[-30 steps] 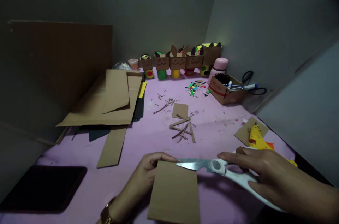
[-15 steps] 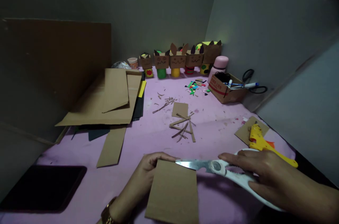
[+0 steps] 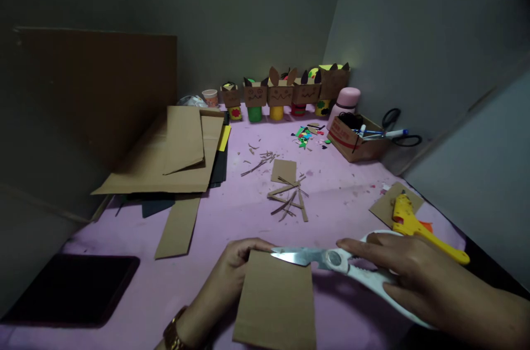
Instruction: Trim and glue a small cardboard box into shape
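Observation:
My left hand [image 3: 232,267] holds a brown cardboard rectangle [image 3: 276,300] by its far left corner, fingers curled over the edge. My right hand [image 3: 408,272] grips white-handled scissors [image 3: 331,259], index finger stretched along the pivot. The steel blades lie nearly closed across the card's top edge, pointing left. Thin cardboard strips [image 3: 287,201] and a small cardboard square [image 3: 284,170] lie on the pink tabletop [image 3: 232,212] beyond.
A yellow glue gun [image 3: 409,220] rests on a cardboard scrap at right. Large cardboard sheets [image 3: 174,154] lie at left, a dark tablet [image 3: 70,289] at near left. Cardboard animal figures [image 3: 281,93] line the back wall, beside a small box [image 3: 356,140] of pens and black scissors [image 3: 397,129].
The scissors and card have shifted slightly; both hands keep the same grips. The view has drifted a little.

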`<state>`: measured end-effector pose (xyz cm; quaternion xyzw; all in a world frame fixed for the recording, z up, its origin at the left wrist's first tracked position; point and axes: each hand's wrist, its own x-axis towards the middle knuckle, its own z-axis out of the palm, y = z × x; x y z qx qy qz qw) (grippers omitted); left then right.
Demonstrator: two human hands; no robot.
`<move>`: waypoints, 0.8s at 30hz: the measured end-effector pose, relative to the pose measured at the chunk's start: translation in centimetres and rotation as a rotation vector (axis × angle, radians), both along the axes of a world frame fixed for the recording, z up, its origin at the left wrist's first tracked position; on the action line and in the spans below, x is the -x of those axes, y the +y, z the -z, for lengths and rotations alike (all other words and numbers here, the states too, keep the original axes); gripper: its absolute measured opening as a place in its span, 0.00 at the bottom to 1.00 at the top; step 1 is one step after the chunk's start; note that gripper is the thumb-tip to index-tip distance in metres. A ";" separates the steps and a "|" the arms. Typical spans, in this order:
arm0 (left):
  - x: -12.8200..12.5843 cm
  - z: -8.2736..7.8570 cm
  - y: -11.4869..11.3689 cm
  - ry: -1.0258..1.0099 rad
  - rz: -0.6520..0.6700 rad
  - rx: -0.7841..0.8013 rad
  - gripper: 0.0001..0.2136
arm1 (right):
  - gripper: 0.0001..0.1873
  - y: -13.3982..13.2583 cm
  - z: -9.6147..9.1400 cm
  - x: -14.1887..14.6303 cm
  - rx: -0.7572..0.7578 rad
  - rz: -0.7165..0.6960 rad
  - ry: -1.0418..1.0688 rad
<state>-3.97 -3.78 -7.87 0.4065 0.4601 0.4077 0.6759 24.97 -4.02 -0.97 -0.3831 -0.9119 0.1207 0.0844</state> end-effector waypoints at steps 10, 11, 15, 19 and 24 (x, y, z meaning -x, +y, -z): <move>-0.2 0.1 -0.1 -0.002 0.005 0.003 0.05 | 0.31 0.0 0.6 0.0 -0.035 -0.022 0.002; -0.2 0.1 -0.1 -0.004 0.009 0.003 0.05 | 0.32 0.0 0.6 0.2 -0.025 -0.022 0.006; -0.1 0.1 -0.1 -0.001 0.002 -0.005 0.04 | 0.34 0.0 0.6 0.7 0.023 -0.030 0.016; -0.1 0.0 -0.1 0.017 0.020 -0.006 0.05 | 0.34 0.1 0.6 0.7 0.071 -0.018 0.025; -0.2 -0.1 -0.1 0.021 0.018 -0.029 0.04 | 0.33 0.0 0.5 0.7 0.080 -0.022 -0.010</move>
